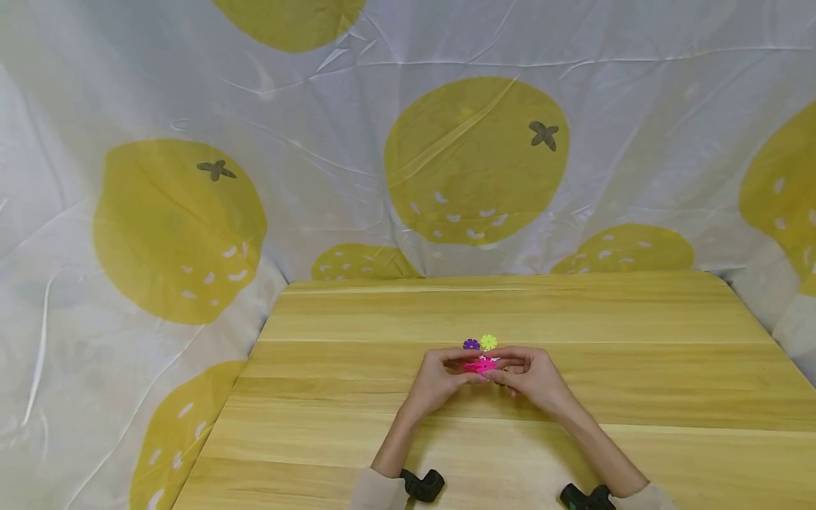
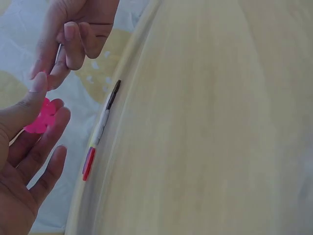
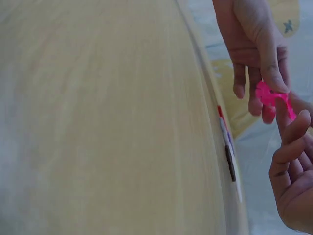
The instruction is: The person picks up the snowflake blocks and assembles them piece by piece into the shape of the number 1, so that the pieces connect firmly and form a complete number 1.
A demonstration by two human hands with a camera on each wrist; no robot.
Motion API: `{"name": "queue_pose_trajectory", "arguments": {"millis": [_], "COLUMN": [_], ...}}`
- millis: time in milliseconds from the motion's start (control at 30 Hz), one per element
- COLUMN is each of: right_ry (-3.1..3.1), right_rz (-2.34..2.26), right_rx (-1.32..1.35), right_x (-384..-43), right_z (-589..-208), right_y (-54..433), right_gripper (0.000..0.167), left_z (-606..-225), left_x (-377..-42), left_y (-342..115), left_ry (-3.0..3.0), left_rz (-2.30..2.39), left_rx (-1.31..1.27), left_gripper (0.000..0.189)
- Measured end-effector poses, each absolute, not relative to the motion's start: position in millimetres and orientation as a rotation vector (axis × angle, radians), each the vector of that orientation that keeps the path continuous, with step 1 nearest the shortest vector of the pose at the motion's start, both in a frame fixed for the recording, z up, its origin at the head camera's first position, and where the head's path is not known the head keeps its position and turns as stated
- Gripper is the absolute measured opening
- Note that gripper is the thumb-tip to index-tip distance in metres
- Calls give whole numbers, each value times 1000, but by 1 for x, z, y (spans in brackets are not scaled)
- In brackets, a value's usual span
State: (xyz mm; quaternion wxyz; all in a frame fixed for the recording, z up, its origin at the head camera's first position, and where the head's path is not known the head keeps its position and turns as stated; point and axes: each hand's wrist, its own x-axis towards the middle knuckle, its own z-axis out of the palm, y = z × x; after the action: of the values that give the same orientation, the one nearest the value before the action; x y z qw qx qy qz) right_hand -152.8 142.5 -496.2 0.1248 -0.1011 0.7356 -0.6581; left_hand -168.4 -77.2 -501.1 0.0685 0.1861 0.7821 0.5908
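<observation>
In the head view, two hands meet above the wooden table, with pink flower-shaped plastic discs between their fingertips. My left hand pinches one pink disc between thumb and fingers, as the right wrist view shows. A second pink disc, seen nearly edge-on, meets the first one. My right hand pinches at this second disc with thumb and forefinger, its other fingers curled. Fingers partly cover both discs, so how they join cannot be made out. Just beyond the hands lie a purple disc and a yellow disc.
Further discs lie flat on the wooden table: a red disc, a white disc and a dark disc, seen edge-on. A lemon-print cloth hangs behind the table and along its sides.
</observation>
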Motion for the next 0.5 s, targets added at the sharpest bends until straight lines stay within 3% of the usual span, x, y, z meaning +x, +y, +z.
{"name": "queue_pose_trajectory", "arguments": {"millis": [500], "right_ry": [2121], "right_rz": [-1919], "right_rx": [-302], "right_x": [-154], "right_z": [-498], "right_y": [143], "right_gripper": [42], "left_z": [-499], "left_x": [-169], "left_y": [-79], "left_ry": [2413], "left_rz": [1718], "left_rx": [585], "left_gripper": [33]}}
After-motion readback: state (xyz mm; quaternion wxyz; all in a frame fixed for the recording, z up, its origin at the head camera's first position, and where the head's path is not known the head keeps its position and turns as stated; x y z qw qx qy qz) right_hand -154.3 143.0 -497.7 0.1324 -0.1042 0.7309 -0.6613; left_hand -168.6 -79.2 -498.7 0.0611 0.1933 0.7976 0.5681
